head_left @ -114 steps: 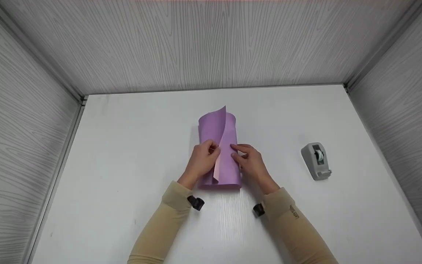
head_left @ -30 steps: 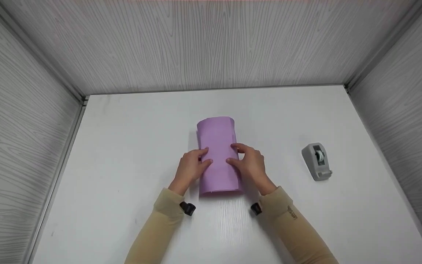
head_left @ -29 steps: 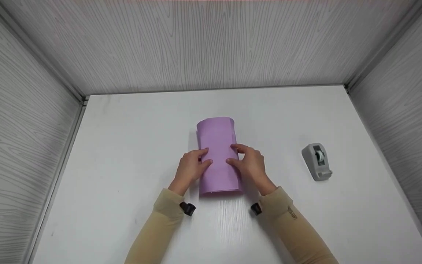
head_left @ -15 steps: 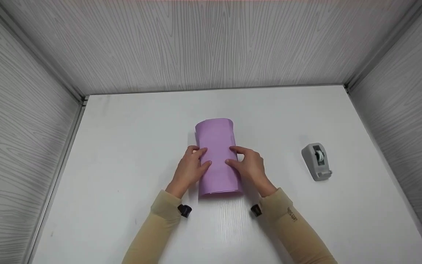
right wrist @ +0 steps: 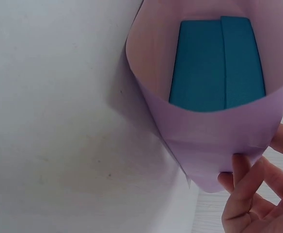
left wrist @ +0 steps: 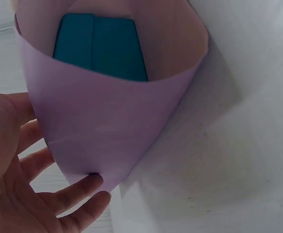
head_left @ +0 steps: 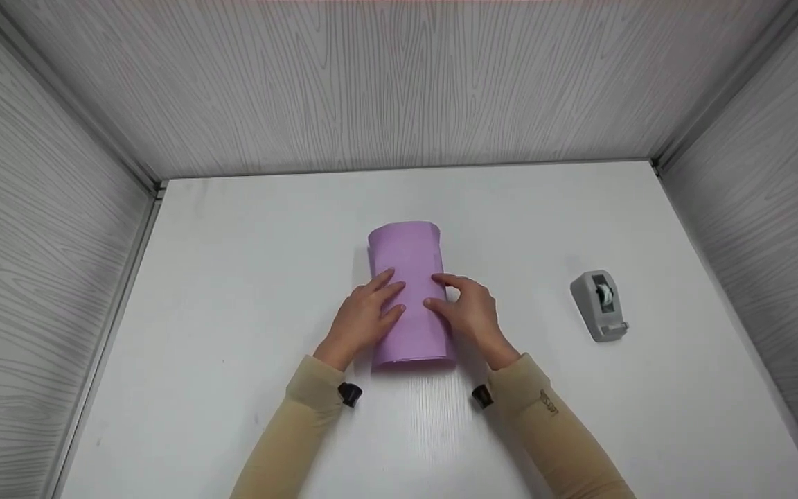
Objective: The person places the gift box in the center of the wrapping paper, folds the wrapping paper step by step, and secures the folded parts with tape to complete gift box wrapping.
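No wording can be read. On the right sleeve (head_left: 572,447), just behind the folded edge of its cuff (head_left: 518,383), runs a short line of dark print (head_left: 549,403), too small and blurred to make out.

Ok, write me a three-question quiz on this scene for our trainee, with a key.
1. True or false: the grey tape dispenser lies on the person's left of the purple paper.
2. Who touches the paper? A) the left hand only; B) the right hand only; C) both hands.
3. Which views show the teal item inside the paper?

Key:
1. False; it lies on the right.
2. C; the left hand and right hand both touch it.
3. Both wrist views.
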Demonstrator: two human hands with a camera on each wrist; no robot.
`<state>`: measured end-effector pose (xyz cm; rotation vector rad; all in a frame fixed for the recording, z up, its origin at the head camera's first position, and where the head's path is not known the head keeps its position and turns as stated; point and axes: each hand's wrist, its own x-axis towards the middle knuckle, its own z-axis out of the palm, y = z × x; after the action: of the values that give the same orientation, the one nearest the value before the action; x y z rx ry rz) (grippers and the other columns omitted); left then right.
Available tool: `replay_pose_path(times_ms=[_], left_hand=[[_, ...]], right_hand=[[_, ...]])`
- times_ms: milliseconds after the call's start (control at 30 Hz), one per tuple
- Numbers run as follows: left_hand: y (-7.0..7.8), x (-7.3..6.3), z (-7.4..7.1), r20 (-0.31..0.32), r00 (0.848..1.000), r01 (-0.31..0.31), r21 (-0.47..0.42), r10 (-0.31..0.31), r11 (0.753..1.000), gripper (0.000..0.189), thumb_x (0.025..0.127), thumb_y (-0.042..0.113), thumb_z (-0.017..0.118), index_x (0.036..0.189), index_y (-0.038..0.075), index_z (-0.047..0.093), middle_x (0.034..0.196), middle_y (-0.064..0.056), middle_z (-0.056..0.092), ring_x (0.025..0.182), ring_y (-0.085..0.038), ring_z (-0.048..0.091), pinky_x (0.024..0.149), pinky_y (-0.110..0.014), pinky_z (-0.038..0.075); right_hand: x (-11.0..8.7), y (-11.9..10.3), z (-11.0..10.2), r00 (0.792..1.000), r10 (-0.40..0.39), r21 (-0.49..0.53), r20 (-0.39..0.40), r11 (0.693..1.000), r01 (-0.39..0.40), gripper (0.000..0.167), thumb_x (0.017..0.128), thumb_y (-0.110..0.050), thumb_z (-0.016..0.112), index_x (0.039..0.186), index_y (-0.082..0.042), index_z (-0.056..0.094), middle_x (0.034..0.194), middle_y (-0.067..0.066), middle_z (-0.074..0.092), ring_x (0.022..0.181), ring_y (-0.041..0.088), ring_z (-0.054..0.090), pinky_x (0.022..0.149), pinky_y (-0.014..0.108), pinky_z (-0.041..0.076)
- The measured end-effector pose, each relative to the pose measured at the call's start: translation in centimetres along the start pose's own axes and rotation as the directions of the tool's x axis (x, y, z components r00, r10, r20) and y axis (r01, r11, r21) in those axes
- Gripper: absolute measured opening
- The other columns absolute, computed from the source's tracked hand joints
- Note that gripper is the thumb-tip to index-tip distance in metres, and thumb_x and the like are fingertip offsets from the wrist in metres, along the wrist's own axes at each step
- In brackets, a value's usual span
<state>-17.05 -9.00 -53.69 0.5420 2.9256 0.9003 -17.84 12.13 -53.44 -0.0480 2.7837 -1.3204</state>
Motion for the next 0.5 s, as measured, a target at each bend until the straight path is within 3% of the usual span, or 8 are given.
replay_pose_path(times_ms=[500], left_hand=[[-0.02, 0.32, -0.03, 0.049, 0.998, 0.027, 0.045, -0.029, 0.999, 0.049, 0.097, 0.039, 0.059, 0.142, 0.019, 0.055, 0.156, -0.002, 0.035, 0.129, -0.034, 0.049, 0.100, -0.050, 0.043]], right_hand=[[-0.10, -0.10, 0.10, 1.000, 0.008, -0.032, -0.003, 0.999, -0.008, 0.047, 0.085, -0.030, 0.077, 0.129, -0.018, 0.066, 0.128, 0.005, 0.063, 0.123, 0.025, 0.055, 0.102, 0.045, 0.042]])
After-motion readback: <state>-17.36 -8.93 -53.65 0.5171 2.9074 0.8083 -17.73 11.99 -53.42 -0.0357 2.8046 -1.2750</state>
